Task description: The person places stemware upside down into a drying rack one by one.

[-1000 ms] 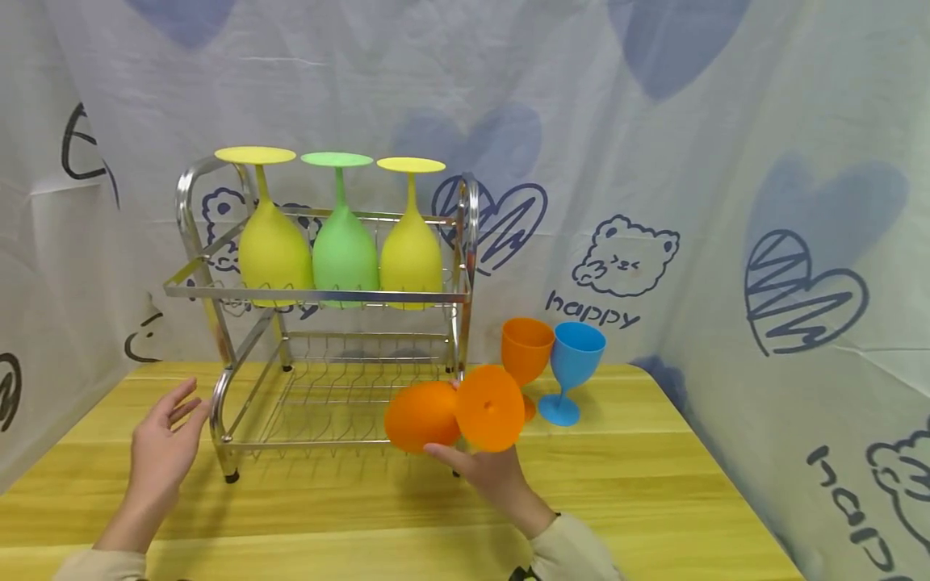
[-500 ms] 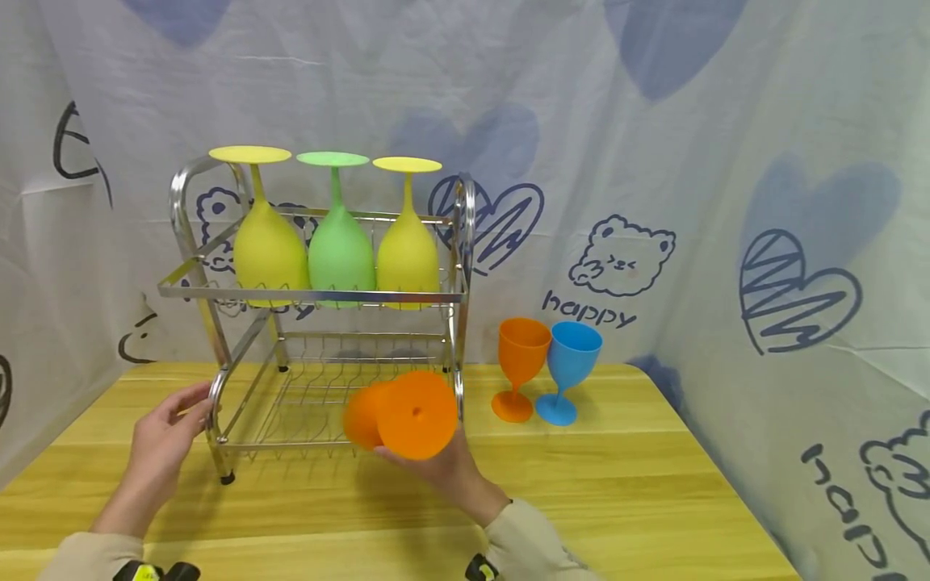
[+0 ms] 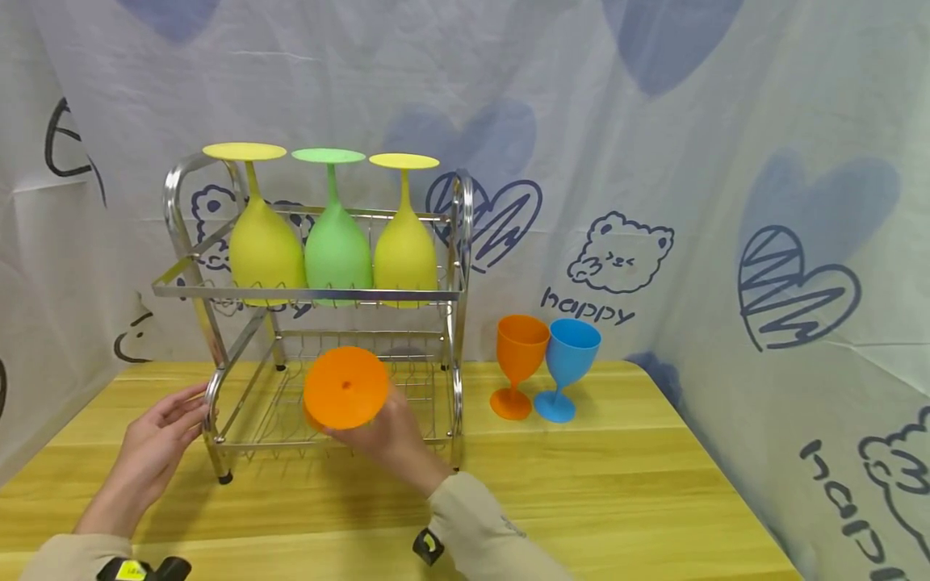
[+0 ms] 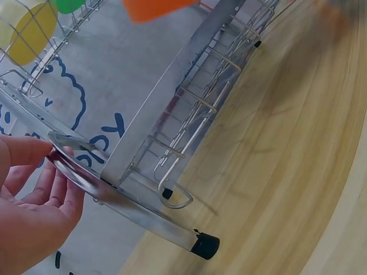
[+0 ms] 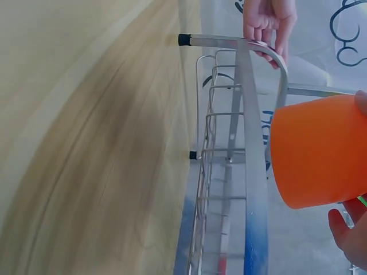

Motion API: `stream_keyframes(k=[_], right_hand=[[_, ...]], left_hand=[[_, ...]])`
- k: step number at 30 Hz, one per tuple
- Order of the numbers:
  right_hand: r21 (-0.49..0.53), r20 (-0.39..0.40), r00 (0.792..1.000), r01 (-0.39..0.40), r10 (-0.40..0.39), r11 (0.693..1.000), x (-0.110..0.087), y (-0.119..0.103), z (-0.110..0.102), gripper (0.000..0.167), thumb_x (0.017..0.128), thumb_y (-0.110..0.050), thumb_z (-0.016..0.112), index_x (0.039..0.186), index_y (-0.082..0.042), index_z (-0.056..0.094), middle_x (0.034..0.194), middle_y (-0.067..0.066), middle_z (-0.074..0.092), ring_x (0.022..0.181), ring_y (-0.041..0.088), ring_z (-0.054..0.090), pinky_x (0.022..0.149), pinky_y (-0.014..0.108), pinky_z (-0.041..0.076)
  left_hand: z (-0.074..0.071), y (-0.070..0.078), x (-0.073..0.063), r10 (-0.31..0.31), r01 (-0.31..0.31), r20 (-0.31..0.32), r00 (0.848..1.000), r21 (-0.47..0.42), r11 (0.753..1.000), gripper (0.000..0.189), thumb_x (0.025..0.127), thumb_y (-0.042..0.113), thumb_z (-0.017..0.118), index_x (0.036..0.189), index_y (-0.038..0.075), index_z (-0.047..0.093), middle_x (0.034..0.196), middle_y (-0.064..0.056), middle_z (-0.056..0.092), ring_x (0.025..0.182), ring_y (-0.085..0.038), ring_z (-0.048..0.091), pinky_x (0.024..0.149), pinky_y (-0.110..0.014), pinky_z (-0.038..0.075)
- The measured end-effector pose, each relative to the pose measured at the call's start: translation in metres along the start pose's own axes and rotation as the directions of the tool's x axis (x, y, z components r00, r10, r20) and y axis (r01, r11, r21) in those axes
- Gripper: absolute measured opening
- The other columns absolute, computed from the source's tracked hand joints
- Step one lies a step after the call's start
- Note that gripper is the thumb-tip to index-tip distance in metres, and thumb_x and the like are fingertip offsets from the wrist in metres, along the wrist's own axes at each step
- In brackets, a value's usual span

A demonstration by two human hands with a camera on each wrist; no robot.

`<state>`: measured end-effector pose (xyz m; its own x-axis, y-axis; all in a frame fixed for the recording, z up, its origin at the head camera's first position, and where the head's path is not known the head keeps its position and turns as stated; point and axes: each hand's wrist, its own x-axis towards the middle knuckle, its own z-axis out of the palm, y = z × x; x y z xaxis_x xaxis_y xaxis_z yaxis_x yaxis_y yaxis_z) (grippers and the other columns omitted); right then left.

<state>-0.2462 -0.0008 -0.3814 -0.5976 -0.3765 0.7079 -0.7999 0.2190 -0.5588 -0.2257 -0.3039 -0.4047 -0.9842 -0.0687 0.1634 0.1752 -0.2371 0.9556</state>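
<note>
A pale cloth backdrop (image 3: 683, 202) printed with hearts and bears hangs behind my wooden worktop (image 3: 596, 484), where the two-tier metal rack (image 3: 312, 295) stands. Its upper tier bears a left yellow goblet (image 3: 266, 246), a green goblet (image 3: 337, 250) and a right yellow goblet (image 3: 405, 254), all bowl-down. On the worktop to the rack's right, a second orange goblet (image 3: 521, 347) and a blue goblet (image 3: 572, 355) stand upright. The orange goblet I carry (image 3: 346, 387) is at the lower tier, its mouth downward but tilted, its foot facing me; I can't tell whether it touches the wires. I'd judge it best to level its rim, keep its foot clear of the upper tier's front rail and brace the rack without pushing. My right hand (image 3: 388, 428) reaches in from the right, its fingers clamped round the goblet, the exact grip partly hidden. My left hand (image 3: 156, 444), palm inward, has its thumb and fingers (image 4: 57, 192) pinching the rack's lower left bend.
</note>
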Motion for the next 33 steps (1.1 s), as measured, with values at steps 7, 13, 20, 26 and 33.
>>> stream_keyframes(k=[7, 13, 20, 26, 33], right_hand=[[0.020, 0.042, 0.997, -0.064, 0.063, 0.998, 0.017, 0.005, 0.024, 0.068, 0.078, -0.015, 0.082, 0.137, -0.010, 0.049, 0.130, 0.004, 0.056, 0.118, 0.013, 0.052, 0.101, 0.028, 0.042], [0.000, 0.097, 0.966, -0.240, 0.239, 0.971, 0.031, 0.002, 0.045, 0.068, 0.080, -0.021, 0.081, 0.139, -0.017, 0.048, 0.128, 0.000, 0.056, 0.114, 0.010, 0.054, 0.095, 0.025, 0.045], [0.027, 0.119, 0.896, -0.434, 0.428, 0.900, 0.045, -0.001, 0.069, 0.065, 0.078, -0.023, 0.083, 0.133, -0.014, 0.051, 0.117, -0.007, 0.059, 0.099, 0.007, 0.058, 0.080, 0.022, 0.050], [-0.071, 0.122, 0.861, -0.488, 0.494, 0.870, 0.050, -0.002, 0.082, 0.060, 0.078, -0.030, 0.082, 0.129, -0.013, 0.056, 0.110, -0.007, 0.061, 0.088, 0.006, 0.058, 0.071, 0.019, 0.050], [-0.129, 0.138, 0.841, -0.508, 0.522, 0.852, 0.047, -0.001, 0.088, 0.061, 0.080, -0.034, 0.080, 0.133, -0.013, 0.056, 0.110, -0.007, 0.063, 0.086, 0.007, 0.058, 0.071, 0.019, 0.049]], left_hand=[[0.000, 0.000, 0.000, 0.001, -0.002, -0.019, 1.000, -0.025, 1.000, 0.025, 0.095, 0.006, 0.061, 0.107, 0.027, 0.067, 0.098, 0.010, 0.062, 0.090, -0.002, 0.063, 0.076, -0.013, 0.051], [0.001, 0.000, -0.001, 0.009, -0.010, -0.021, 1.000, -0.059, 0.998, 0.027, 0.095, 0.004, 0.060, 0.107, 0.026, 0.068, 0.098, 0.009, 0.063, 0.089, -0.003, 0.063, 0.076, -0.013, 0.051], [0.000, -0.001, -0.002, 0.016, -0.018, -0.019, 1.000, -0.108, 0.994, 0.029, 0.095, 0.001, 0.059, 0.107, 0.025, 0.070, 0.097, 0.007, 0.064, 0.088, -0.005, 0.064, 0.077, -0.014, 0.052], [0.000, -0.002, -0.002, 0.041, -0.042, -0.005, 0.999, -0.149, 0.988, 0.030, 0.095, -0.001, 0.058, 0.109, 0.023, 0.071, 0.099, 0.005, 0.065, 0.089, -0.006, 0.064, 0.077, -0.015, 0.052], [0.001, -0.004, -0.001, 0.043, -0.043, -0.005, 0.999, -0.155, 0.987, 0.030, 0.094, -0.001, 0.058, 0.109, 0.022, 0.071, 0.098, 0.005, 0.065, 0.089, -0.006, 0.064, 0.078, -0.015, 0.052]])
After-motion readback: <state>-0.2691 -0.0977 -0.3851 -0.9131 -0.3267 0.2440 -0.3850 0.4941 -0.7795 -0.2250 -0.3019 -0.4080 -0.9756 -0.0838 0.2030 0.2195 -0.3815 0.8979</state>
